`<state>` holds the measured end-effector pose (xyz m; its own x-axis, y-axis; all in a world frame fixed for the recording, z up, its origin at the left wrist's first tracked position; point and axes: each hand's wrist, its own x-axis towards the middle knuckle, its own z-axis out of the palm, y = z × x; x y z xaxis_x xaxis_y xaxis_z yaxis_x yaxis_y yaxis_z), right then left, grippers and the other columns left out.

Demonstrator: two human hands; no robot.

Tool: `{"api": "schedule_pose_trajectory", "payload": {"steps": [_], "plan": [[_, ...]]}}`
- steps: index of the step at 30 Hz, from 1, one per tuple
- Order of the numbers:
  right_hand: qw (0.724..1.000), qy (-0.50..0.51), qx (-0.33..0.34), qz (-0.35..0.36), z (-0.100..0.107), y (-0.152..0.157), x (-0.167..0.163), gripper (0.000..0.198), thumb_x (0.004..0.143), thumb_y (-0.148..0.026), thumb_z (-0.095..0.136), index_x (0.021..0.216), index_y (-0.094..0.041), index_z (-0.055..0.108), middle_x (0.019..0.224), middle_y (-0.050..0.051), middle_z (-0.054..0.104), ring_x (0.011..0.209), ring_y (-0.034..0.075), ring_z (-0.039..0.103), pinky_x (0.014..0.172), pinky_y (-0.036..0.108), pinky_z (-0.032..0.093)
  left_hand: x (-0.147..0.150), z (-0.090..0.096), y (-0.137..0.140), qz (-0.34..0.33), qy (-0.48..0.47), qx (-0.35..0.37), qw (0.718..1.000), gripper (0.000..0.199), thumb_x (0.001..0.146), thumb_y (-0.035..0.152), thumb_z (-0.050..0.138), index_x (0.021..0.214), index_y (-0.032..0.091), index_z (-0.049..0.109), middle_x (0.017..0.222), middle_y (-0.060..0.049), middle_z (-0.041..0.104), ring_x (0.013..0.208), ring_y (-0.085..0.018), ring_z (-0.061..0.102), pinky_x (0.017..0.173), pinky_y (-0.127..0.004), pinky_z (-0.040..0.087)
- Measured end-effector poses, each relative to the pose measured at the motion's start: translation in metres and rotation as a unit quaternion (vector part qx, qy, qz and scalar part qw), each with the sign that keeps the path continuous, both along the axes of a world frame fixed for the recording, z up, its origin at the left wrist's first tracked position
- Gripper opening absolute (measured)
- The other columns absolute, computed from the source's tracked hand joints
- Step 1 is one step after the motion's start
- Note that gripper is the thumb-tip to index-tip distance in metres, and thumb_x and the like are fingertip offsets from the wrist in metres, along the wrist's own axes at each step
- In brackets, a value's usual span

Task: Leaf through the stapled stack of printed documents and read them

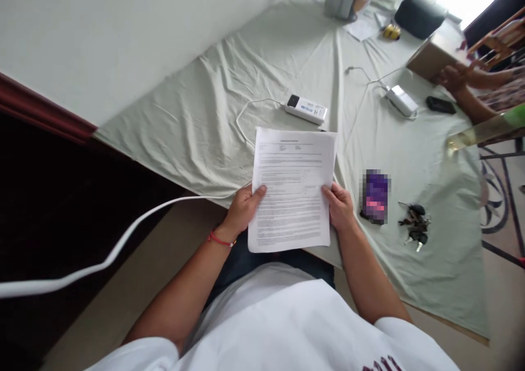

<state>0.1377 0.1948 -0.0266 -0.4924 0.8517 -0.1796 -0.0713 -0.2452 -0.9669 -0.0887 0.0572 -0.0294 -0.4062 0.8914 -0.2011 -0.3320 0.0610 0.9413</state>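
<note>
A printed white paper sheet (292, 188) is held upright in front of me, over the near edge of a table covered in a pale green cloth (229, 103). My left hand (244, 208) grips the sheet's left edge, thumb on the printed face. My right hand (340, 207) grips its right edge the same way. A thin red band sits on my left wrist. The bottom of the sheet hangs over my lap.
A white power strip (307, 109) with a white cable (102, 261) lies behind the sheet. A blurred purple phone (375, 197) and a bunch of keys (415, 224) lie to the right. Another person's hands (453, 78) hold a cardboard box (435, 57) at far right.
</note>
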Motion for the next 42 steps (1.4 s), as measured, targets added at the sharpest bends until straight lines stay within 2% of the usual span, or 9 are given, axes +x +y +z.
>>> {"api": "schedule_pose_trajectory", "payload": {"steps": [4,7,13,17,22,29,42], "plan": [[0.996,-0.023,0.06,-0.055,0.0,-0.001,-0.002,0.031,0.09,-0.054,0.077,0.104,-0.026,0.073,0.091,0.0,0.078,0.077,0.019,0.071,0.071,0.033,0.057,0.004,-0.002,-0.001,0.022,-0.007,0.012,1.0,0.049,0.09,0.057,0.076,0.115,0.016,0.08,0.117,-0.013,0.082,0.119,-0.035,0.074,0.104,-0.05,0.059],[0.992,-0.036,0.088,-0.085,-0.003,-0.001,0.0,0.027,0.087,-0.05,0.082,0.096,-0.026,0.072,0.087,-0.001,0.074,0.074,0.016,0.066,0.07,0.03,0.054,0.006,0.0,-0.001,0.012,-0.033,0.009,0.999,0.051,0.089,0.057,0.077,0.118,0.015,0.08,0.114,-0.014,0.082,0.117,-0.036,0.074,0.103,-0.051,0.06],[0.992,-0.015,0.059,-0.111,0.003,-0.004,0.003,0.028,0.083,-0.047,0.086,0.086,-0.026,0.068,0.078,-0.003,0.07,0.067,0.014,0.061,0.064,0.028,0.05,0.001,0.005,-0.003,0.009,-0.005,-0.003,1.0,0.055,0.087,0.059,0.078,0.122,0.016,0.078,0.117,-0.014,0.082,0.114,-0.035,0.075,0.104,-0.051,0.06],[0.991,-0.003,0.052,-0.125,0.007,-0.006,0.001,0.03,0.082,-0.049,0.086,0.085,-0.026,0.065,0.079,-0.003,0.07,0.067,0.014,0.061,0.065,0.029,0.05,-0.001,0.007,-0.005,-0.027,0.017,-0.005,0.999,0.058,0.084,0.058,0.082,0.124,0.016,0.078,0.119,-0.015,0.081,0.115,-0.037,0.075,0.104,-0.051,0.059],[0.991,-0.005,0.049,-0.123,0.006,-0.008,0.001,0.031,0.083,-0.048,0.085,0.085,-0.026,0.064,0.079,-0.003,0.069,0.067,0.014,0.06,0.065,0.029,0.049,0.0,0.006,-0.008,-0.047,0.012,-0.016,0.999,0.056,0.086,0.059,0.08,0.12,0.014,0.08,0.118,-0.016,0.081,0.107,-0.036,0.077,0.099,-0.051,0.062],[0.99,0.015,0.042,-0.135,0.006,-0.009,0.001,0.031,0.081,-0.046,0.087,0.084,-0.025,0.064,0.078,-0.004,0.068,0.066,0.013,0.059,0.064,0.027,0.047,-0.002,0.009,-0.009,-0.066,0.037,-0.018,0.997,0.055,0.081,0.054,0.086,0.119,0.015,0.081,0.117,-0.016,0.081,0.113,-0.038,0.076,0.103,-0.055,0.061],[0.994,0.017,0.037,-0.1,0.007,-0.012,0.0,0.029,0.083,-0.047,0.086,0.085,-0.026,0.066,0.08,-0.002,0.074,0.069,0.016,0.065,0.066,0.031,0.053,-0.006,0.015,-0.011,-0.057,-0.082,-0.024,0.995,0.048,0.077,0.039,0.091,0.115,0.013,0.082,0.113,-0.017,0.082,0.108,-0.039,0.078,0.099,-0.057,0.063]]}}
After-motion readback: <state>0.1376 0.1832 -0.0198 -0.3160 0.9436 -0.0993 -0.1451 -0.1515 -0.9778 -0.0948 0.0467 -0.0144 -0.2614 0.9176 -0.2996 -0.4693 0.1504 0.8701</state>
